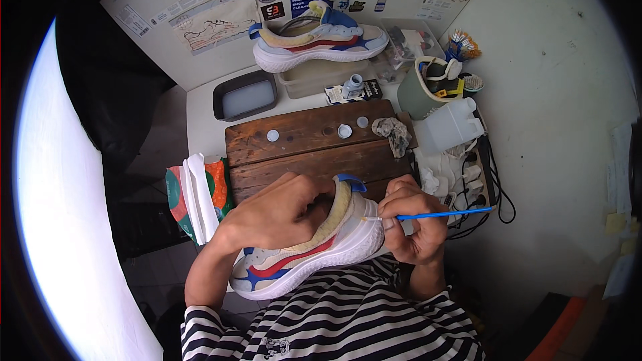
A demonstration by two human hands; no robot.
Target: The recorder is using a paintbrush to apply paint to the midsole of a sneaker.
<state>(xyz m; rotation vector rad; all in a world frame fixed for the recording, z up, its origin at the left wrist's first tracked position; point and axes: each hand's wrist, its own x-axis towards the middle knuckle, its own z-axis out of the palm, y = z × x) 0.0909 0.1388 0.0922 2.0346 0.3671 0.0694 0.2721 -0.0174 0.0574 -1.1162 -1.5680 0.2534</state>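
Observation:
A sneaker in cream, red, blue and white lies tilted across my lap, its heel toward the right. My left hand grips it at the collar, with fingers reaching into the opening and partly hidden there. Between the fingertips of my right hand is a thin paintbrush with a blue handle. Its pale tip meets the white heel panel of the shoe. The matching sneaker stands on a clear plastic box at the back of the table.
On the wooden board are small white caps and a crumpled stained cloth. Behind it stand a dark tray of liquid and a small bottle. A tissue pack lies left; a bucket, white jug and cables sit right.

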